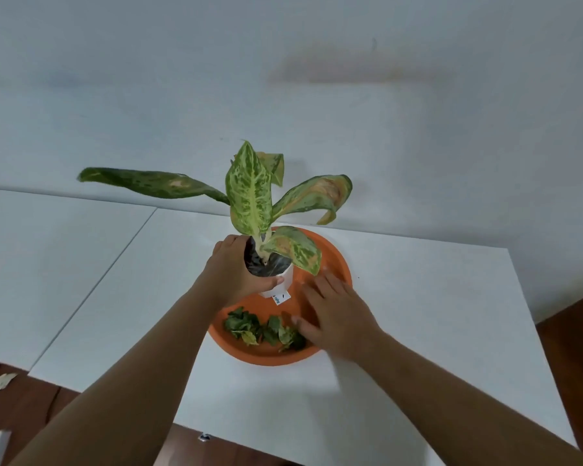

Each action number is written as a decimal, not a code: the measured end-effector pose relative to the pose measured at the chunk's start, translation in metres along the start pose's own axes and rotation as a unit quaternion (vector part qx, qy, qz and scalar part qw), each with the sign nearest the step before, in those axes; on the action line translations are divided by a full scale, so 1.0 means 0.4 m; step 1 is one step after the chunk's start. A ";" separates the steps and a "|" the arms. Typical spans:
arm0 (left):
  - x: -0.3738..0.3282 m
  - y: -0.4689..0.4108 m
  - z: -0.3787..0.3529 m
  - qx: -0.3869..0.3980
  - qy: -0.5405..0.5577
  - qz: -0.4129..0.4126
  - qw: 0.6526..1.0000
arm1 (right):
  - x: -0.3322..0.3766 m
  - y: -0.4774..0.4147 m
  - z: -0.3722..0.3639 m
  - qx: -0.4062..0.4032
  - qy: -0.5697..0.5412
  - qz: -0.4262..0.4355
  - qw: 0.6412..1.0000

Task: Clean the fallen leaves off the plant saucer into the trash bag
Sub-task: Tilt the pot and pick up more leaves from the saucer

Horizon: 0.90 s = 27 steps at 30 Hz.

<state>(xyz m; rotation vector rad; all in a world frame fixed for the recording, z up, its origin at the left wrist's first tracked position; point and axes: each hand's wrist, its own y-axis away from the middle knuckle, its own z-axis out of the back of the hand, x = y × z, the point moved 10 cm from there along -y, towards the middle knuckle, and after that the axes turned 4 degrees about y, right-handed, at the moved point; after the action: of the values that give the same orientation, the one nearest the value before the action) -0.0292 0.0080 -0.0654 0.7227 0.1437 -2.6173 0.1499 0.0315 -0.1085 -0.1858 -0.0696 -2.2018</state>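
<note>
Your left grip (239,267) wrapped round the white plant pot (269,292), your right grip (334,314) flat, fingers straight, over the orange saucer (335,260), fallen leaves (260,329) heaped at its near edge, on the white desk (435,331).

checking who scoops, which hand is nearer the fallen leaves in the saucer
Right. The right hand lies open beside the leaves, thumb nearly touching; the left hand grips the pot behind them.

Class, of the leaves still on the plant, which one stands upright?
The pale speckled leaf in the centre, pointing straight up above the pot; the others stretch sideways or droop, some with brown patches.
</note>
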 end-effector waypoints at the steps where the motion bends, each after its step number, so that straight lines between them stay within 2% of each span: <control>1: 0.014 0.003 0.000 -0.002 0.006 0.009 1.000 | -0.011 -0.005 -0.005 0.013 0.015 0.021 1.000; 3: 0.029 0.007 0.004 -0.016 0.030 0.009 0.999 | -0.016 0.000 -0.008 0.007 0.024 0.025 0.999; 9: 0.050 0.012 0.021 -0.036 0.082 0.030 0.996 | 0.019 0.026 -0.031 -0.032 -0.016 -0.080 0.996; 12: 0.071 0.000 0.019 -0.032 0.102 0.035 0.994 | 0.017 0.004 -0.006 -0.051 -0.023 -0.091 0.994; 17: 0.080 -0.005 0.018 -0.026 0.130 0.031 0.991 | -0.019 -0.102 -0.003 0.011 -0.024 -0.050 0.998; 22: 0.090 -0.008 0.014 -0.027 0.132 0.022 0.991 | -0.001 -0.218 -0.026 0.062 -0.025 0.057 0.996; 27: 0.082 -0.009 0.010 -0.028 0.132 0.013 0.991 | -0.008 -0.269 -0.052 0.070 0.037 0.112 0.991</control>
<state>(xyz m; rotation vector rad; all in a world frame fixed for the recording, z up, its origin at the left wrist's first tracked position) -0.0580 -0.0015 -0.0789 1.0412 0.2816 -2.4718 0.0633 0.0956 -0.1275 -0.0310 -0.1542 -1.9697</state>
